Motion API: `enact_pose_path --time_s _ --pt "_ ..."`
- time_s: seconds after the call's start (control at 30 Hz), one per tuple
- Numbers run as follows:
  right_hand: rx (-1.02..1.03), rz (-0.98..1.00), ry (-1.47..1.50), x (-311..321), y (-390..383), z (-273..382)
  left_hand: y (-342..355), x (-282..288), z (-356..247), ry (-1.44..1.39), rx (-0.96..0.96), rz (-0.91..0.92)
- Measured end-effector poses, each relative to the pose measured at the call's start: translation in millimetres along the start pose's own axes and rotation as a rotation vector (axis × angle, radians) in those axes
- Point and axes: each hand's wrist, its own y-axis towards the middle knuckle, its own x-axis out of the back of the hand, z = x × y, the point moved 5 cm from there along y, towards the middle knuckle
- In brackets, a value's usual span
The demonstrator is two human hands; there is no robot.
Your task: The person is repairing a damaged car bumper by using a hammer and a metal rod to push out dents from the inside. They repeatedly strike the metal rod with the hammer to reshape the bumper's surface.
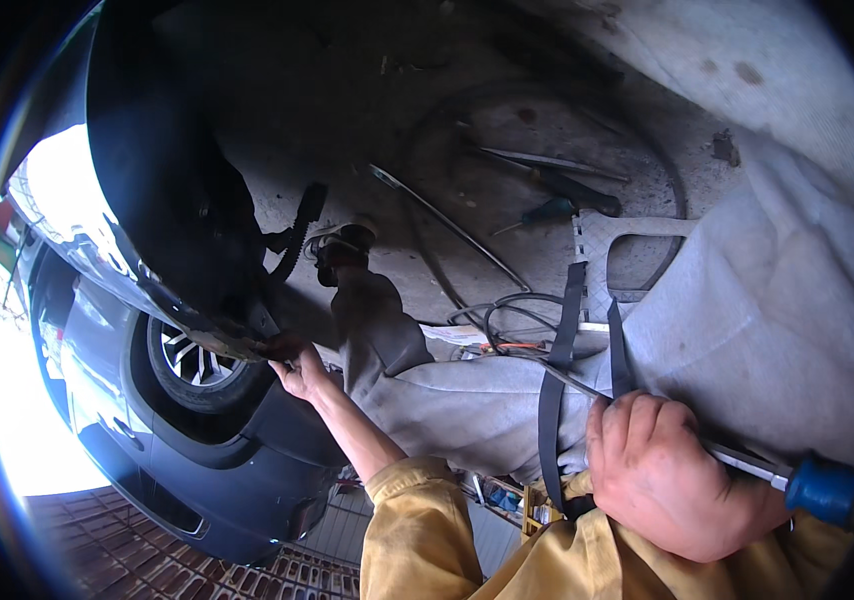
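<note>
My left hand (301,372) reaches up to the lower edge of a dark, glossy car body panel (127,240). Its thumb lies on the near side of that edge, and the other fingers, in shadow, curl around it. At the lower right, my right hand (662,470) is closed around the metal shaft of a long screwdriver (822,488). The blue handle sticks out to the right of my fist. The thin end of the shaft points up and left across my lap, past a black strap (564,365).
On the concrete floor (347,110) lie a long metal bar (452,225), a dark-handled screwdriver (547,211) and a black cable (522,298). A ribbed black hose (292,250) hangs beside the panel. Another dark car (212,470) stands at the lower left.
</note>
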Motion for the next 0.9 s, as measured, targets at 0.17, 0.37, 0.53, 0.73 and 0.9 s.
enact_pose_path --time_s 0.17,0.37,0.53,0.73,0.9 --pt "0.027 -0.025 -0.013 9 -6 -10 -5 -2 7 -0.049 0.068 0.008" --pt "0.025 0.010 -0.013 12 4 -16 -16 -6 13 -0.002 0.052 0.024" --pt "0.003 0.047 0.007 18 13 -27 -29 -12 19 0.004 0.022 -0.001" --pt "-0.135 0.065 -0.020 32 23 -44 -30 -15 26 -0.081 0.095 -0.043" --pt "-0.137 0.083 0.029 25 27 -44 -32 -12 21 -0.049 0.075 -0.012"
